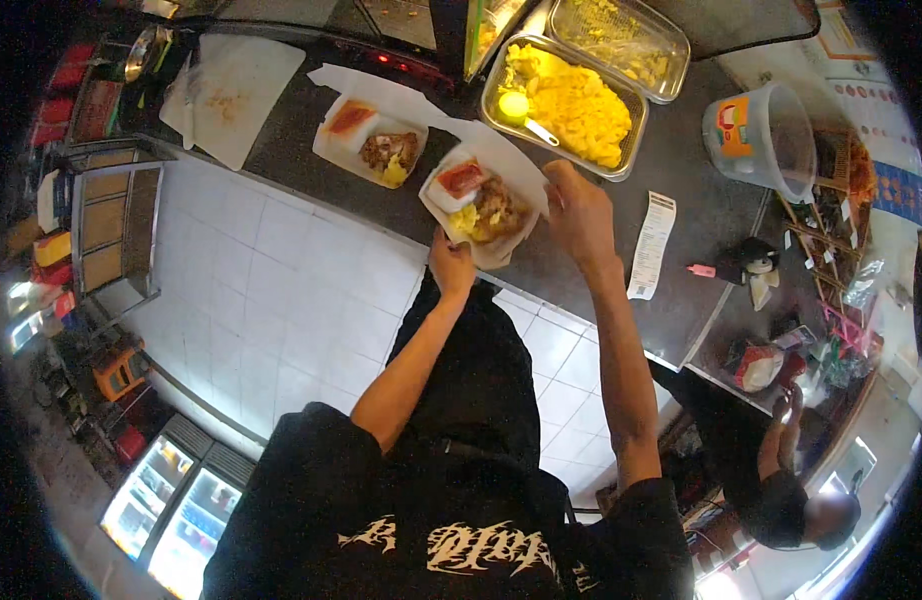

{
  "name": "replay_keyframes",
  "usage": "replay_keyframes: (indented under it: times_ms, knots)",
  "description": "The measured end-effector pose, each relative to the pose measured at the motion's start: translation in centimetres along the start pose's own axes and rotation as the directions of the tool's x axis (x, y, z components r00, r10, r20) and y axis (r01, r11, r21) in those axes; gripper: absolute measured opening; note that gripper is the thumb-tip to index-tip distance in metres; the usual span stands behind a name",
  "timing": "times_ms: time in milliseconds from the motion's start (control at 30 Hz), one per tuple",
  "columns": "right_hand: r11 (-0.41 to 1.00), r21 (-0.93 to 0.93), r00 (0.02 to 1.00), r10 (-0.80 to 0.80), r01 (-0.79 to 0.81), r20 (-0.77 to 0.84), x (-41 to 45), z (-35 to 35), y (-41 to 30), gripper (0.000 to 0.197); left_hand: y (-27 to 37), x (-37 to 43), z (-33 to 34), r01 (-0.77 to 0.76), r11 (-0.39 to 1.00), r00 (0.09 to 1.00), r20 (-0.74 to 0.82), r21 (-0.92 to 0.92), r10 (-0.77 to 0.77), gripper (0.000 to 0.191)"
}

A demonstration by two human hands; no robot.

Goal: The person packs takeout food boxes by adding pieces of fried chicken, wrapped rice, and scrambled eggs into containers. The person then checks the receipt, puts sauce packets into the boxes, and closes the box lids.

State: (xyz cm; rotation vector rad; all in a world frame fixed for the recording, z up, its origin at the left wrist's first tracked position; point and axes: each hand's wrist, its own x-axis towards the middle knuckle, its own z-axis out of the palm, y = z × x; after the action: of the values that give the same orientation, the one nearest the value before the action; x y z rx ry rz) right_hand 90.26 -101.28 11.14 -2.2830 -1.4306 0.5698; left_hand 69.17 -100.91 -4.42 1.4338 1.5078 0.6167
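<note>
My left hand grips the near edge of an open paper takeaway box at the counter's front edge. My right hand pinches the raised lid of that box at its right side. Inside lie white rice with a red sauce packet, browned meat and a little yellow food. A second open paper box with similar food stands to the left, its lid touching the first. Beyond my right hand, a clear tray holds yellow food resembling scrambled egg, with a white-handled scoop in it.
A cutting board with a knife lies at the left. Another clear tray stands behind. To the right are a printed receipt, a pink marker and a clear tub. A co-worker stands at the lower right.
</note>
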Motion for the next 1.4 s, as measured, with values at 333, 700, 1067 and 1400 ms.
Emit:
replay_keyframes:
  times_ms: [333, 700, 1067, 1400]
  knots:
    - [0.896, 0.272, 0.936, 0.337, -0.351, 0.098, -12.5, 1.3, -0.7, 0.038, -0.4, -1.9, -3.1, 0.344, 0.939, 0.839, 0.442, 0.020, -0.317, 0.044]
    - [0.791, 0.505, 0.938, 0.310, -0.346, 0.157, -15.6, 0.4, 0.1, 0.045, 3.8, -0.6, -0.8, 0.514, 0.800, 0.788, 0.540, -0.310, -0.297, 0.028]
    - [0.933, -0.102, 0.860, 0.269, -0.344, -0.434, 9.0, -28.0, 34.8, 0.028, 1.8, -2.1, 0.4, 0.676, 0.694, 0.688, 0.548, -0.247, -0.475, 0.020]
    - [0.845, -0.475, 0.794, 0.457, -0.247, 0.400, 18.9, -20.6, 53.6, 0.047, 5.2, -4.0, 3.7, 0.523, 0.832, 0.829, 0.340, -0.186, -0.445, 0.008]
